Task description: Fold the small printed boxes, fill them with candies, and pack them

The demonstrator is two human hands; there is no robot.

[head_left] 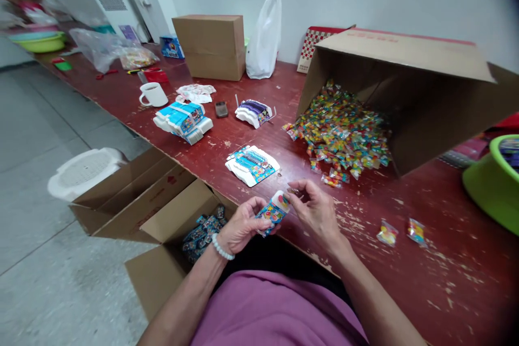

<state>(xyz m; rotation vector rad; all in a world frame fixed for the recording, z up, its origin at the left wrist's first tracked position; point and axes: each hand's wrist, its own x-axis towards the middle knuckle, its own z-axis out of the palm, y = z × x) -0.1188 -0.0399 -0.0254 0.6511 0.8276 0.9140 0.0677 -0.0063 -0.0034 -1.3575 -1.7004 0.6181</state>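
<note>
My left hand (245, 221), with a pale bead bracelet at its wrist, holds a small blue printed carton (271, 215) upright and tilted, its white end flap up. My right hand (314, 208) is at the carton's top, thumb and fingers pinched on a small clear candy packet (295, 192), partly hidden by the fingers. Just beyond my hands lies a stack of flattened blue cartons (253, 165). Two loose candy packets, a nearer one (387, 233) and another (416, 231), rest on the red table to the right of my right hand.
A large cardboard box (438, 113) on its side spills many candy packets (344, 130) onto the table (458, 275). An open carton (162, 270) below the edge holds filled small boxes (205, 232). Also there: banded carton stacks (184, 119), a white mug (154, 95), a green basin (492, 189).
</note>
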